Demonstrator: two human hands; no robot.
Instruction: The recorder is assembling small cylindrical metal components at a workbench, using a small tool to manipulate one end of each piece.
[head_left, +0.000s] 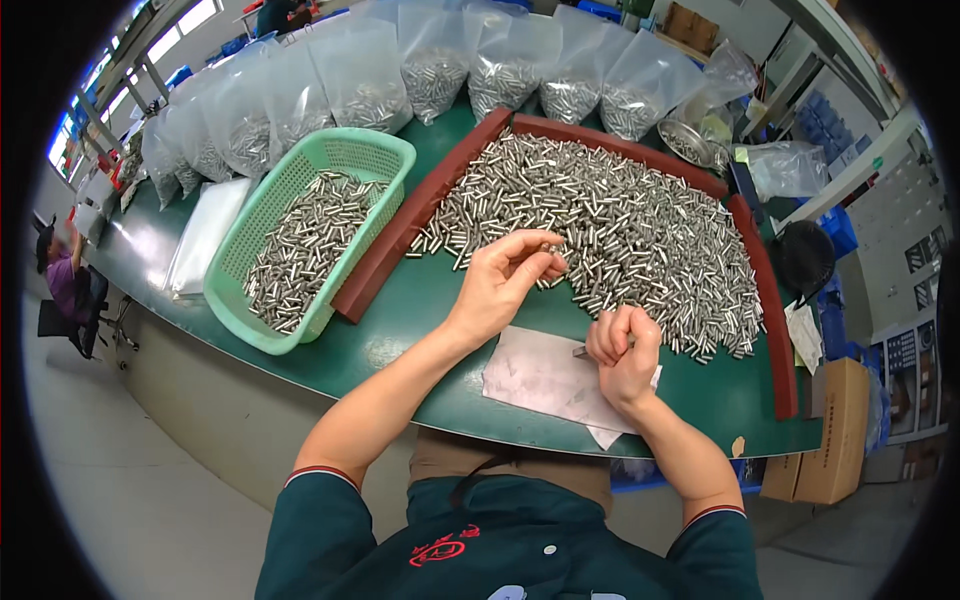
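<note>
Probably pinching pin (557, 251) in left hand (505, 280), clenching another pin (580, 351) in right hand (625, 352); if slack, could drop either beneath fingertips (537, 264).

What lies at the tips of the bare left-hand grip (500, 284) is too small to tell from the silvery metal cylinders (620, 215) beyond. The right-hand grip (625, 352) hides most of a slim grey piece (580, 352) and part of a creased whitish sheet (535, 375). The dark-green shirt (490, 540) is cut off below; a purple-topped person (63, 282) is blurred.
</note>
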